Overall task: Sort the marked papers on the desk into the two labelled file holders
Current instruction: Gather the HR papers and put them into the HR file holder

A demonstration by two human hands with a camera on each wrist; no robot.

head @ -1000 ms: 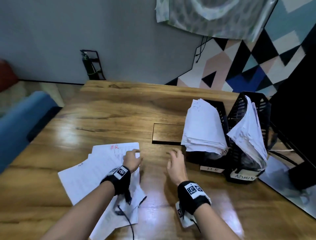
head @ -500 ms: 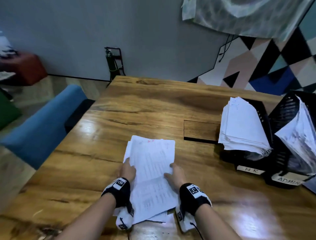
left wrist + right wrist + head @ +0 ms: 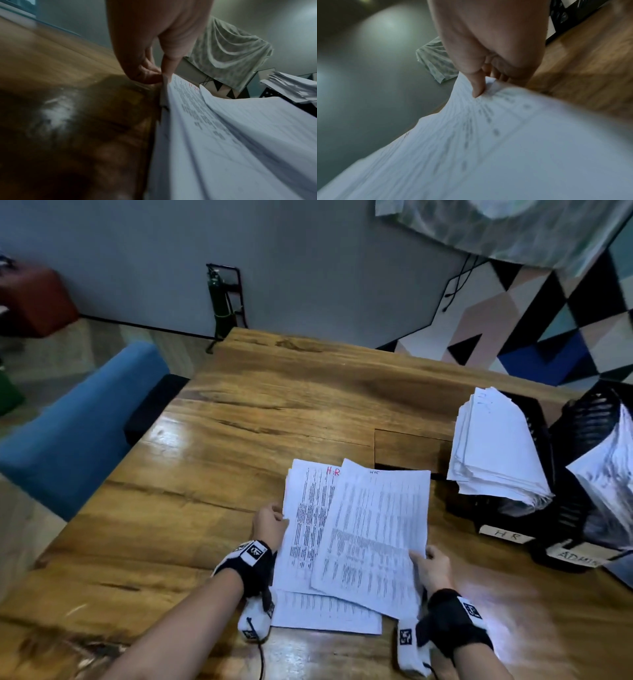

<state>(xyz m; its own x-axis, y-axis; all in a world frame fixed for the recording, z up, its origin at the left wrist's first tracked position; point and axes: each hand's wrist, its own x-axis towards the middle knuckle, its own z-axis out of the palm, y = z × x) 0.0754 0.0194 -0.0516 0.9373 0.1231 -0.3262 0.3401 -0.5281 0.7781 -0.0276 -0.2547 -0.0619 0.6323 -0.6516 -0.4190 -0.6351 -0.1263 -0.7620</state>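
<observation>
Several printed sheets marked "HR" lie in a loose stack at the near middle of the desk. My right hand pinches the right edge of the top sheet, thumb on top, and lifts it. My left hand pinches the stack's left edge. To the right stand two black mesh file holders: the one labelled HR holds a thick sheaf of paper, the one labelled ADMIN holds more sheets.
The wooden desk has a rectangular hatch just beyond the papers. A blue chair stands off the left edge. A grey wall and a patterned panel run behind the desk.
Both hands gathered the scattered sheets into one stack. The right hand then took the top sheet by its right edge and shifted it right, baring the red "HR" mark on the sheet below.
</observation>
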